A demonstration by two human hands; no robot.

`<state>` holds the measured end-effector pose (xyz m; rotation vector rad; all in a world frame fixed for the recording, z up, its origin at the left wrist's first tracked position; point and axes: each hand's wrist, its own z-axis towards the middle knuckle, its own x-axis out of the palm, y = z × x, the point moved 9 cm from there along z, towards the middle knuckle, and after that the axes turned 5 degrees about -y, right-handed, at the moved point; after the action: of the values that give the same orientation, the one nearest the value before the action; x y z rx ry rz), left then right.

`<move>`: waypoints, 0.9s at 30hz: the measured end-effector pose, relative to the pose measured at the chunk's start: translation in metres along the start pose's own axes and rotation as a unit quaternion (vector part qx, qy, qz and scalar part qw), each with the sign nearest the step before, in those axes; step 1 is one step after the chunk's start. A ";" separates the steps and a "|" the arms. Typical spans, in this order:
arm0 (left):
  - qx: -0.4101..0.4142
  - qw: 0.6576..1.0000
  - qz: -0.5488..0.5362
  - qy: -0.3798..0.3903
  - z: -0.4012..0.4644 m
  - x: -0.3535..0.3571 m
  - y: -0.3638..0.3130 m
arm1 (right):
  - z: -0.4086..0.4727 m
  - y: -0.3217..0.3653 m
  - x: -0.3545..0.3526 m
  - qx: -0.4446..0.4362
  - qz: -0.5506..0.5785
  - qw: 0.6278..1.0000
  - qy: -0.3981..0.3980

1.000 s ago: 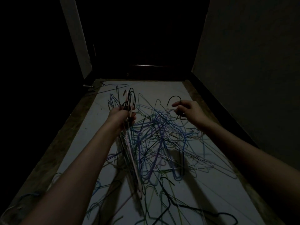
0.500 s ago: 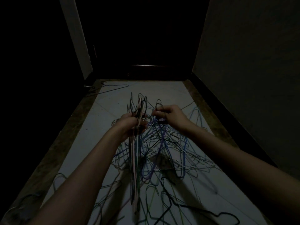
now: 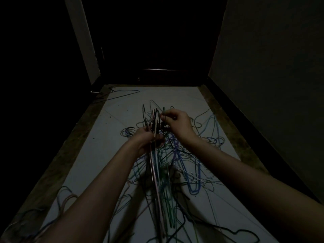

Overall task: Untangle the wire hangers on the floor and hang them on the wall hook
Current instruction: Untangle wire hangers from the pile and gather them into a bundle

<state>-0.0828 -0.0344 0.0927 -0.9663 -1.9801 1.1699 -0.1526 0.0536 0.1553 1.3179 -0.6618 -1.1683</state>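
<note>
Hangers [image 3: 177, 155] mid-floor (bare floor [image 3: 98, 155] leftward)

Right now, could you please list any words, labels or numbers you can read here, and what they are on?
None: no text shows on the hangers, the floor, the walls or the door frame. The picture is very dim, so small print could go unseen.
</note>
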 end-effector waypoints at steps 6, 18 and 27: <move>0.007 1.000 -0.022 -0.011 0.001 0.000 0.002 | 0.003 -0.004 0.008 -0.003 0.007 1.000 0.010; 0.025 0.995 -0.015 -0.099 0.015 -0.054 0.007 | -0.018 -0.089 0.026 0.117 -0.098 0.980 0.127; 0.022 0.993 0.005 -0.113 0.018 -0.092 0.017 | -0.052 -0.176 0.052 0.230 -0.158 0.946 0.165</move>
<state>-0.0443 -0.1133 0.0563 -0.8531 -2.1162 1.3760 -0.1353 0.0513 -0.0343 2.0246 -0.5014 -1.0366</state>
